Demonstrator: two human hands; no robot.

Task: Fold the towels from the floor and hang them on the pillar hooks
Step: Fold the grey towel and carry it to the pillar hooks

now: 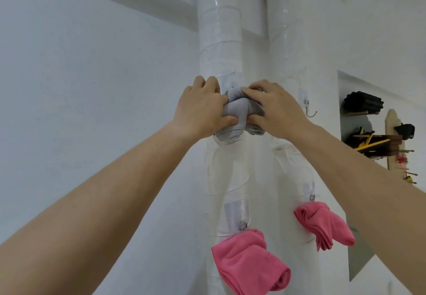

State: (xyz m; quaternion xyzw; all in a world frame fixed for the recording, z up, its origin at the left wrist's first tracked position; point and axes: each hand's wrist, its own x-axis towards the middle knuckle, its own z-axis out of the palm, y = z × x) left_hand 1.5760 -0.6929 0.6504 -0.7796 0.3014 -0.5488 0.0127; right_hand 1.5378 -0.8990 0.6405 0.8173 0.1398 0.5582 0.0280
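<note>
At the frame's centre, the left hand and right hand both curl their fingers round a bunched grey towel, held against the left pillar. A folded pink towel hangs lower on that pillar, and a second pink towel hangs on the right pillar.

No readable text anywhere.

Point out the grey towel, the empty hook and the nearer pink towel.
grey towel (235,111): head view, bunched middle.
empty hook (306,102): head view, metal clip.
nearer pink towel (244,260): head view, front fold.
</note>
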